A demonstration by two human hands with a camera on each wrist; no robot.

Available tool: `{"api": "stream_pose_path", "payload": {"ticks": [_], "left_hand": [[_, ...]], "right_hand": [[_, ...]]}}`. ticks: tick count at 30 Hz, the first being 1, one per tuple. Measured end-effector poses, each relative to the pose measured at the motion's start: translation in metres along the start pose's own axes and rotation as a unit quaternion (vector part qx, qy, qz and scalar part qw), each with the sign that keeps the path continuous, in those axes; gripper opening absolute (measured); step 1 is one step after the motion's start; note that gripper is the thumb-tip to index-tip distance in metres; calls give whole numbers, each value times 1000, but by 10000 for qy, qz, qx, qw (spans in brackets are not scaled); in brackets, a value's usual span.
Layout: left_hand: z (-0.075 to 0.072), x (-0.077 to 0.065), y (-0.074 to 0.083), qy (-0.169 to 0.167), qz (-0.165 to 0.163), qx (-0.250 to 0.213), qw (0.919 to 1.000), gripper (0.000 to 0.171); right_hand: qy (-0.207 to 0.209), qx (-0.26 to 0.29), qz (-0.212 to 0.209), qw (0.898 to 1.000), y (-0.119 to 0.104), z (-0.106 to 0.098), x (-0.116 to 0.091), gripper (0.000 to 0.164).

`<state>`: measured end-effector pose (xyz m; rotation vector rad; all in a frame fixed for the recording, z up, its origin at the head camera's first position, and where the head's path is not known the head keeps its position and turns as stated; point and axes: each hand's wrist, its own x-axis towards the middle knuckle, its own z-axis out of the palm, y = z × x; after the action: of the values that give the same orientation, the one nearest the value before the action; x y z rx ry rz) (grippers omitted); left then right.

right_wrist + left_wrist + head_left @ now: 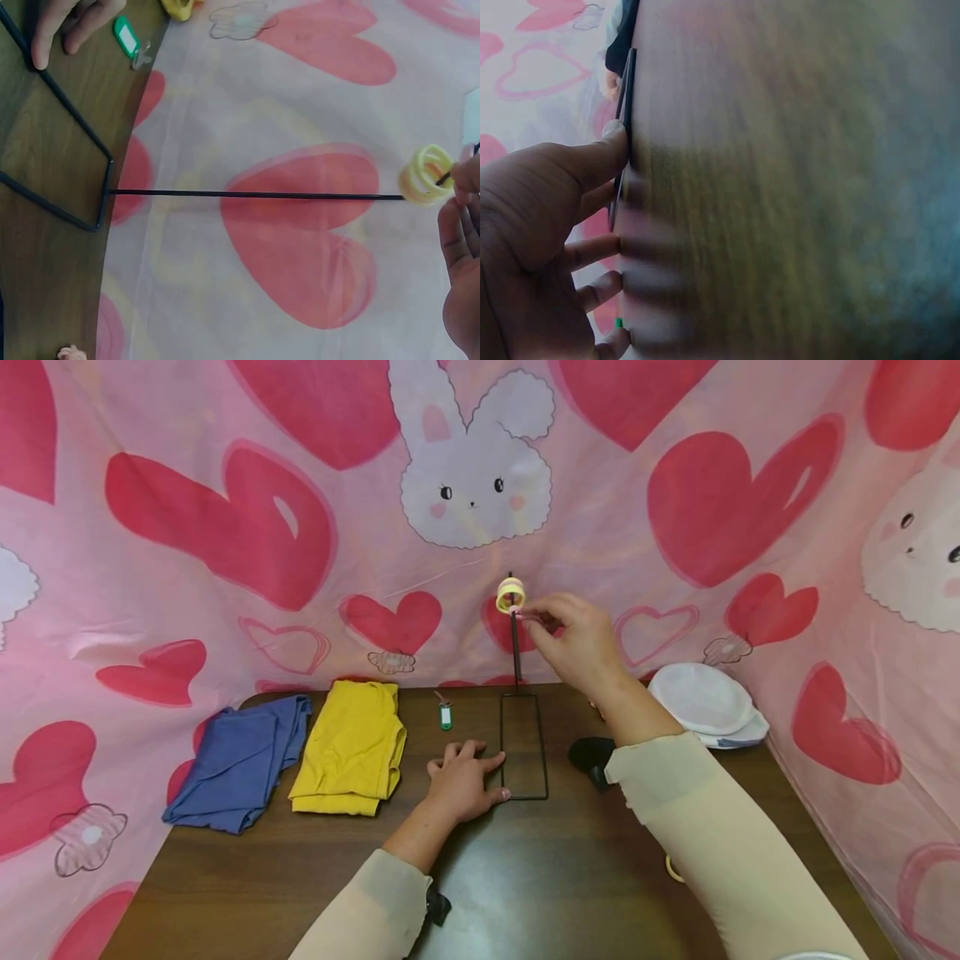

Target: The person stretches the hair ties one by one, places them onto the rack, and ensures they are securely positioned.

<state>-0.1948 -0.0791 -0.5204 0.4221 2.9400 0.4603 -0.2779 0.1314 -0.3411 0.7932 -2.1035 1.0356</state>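
Note:
A black wire stand (516,652) has a rectangular base on the table and a thin upright pole. Yellow rings (426,174) hang around its hook near the top. My right hand (576,639) is raised at the hook's end, thumb and fingertips pinching a small pinkish thing (514,610) just below the rings; its kind I cannot tell. In the right wrist view that hand (463,247) is partly cut off by the frame edge. My left hand (463,781) lies low over the table with fingers spread, its thumb and index finger touching the left side of the base (525,798).
Folded blue cloth (232,768) and folded yellow cloth (348,752) lie on the left. A green key tag (446,717) is behind my left hand. To the right are a black object (592,756), a white round fabric item (705,697) and a yellow ring (672,868).

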Motion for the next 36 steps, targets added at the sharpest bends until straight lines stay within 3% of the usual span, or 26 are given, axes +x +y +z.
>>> {"api": "stream_pose_path", "payload": {"ticks": [8,14,36], "left_hand": [[1,2,-1,-6,-9,49,10000,67],[1,2,-1,-12,-20,-11,10000,67],[2,1,0,-15,-66,52,10000,66]], "right_hand": [[614,-64,144,9980,13,17,8,11],[852,-32,154,9962,19,24,5,17],[546,148,14,9984,23,7,-69,24]]}}
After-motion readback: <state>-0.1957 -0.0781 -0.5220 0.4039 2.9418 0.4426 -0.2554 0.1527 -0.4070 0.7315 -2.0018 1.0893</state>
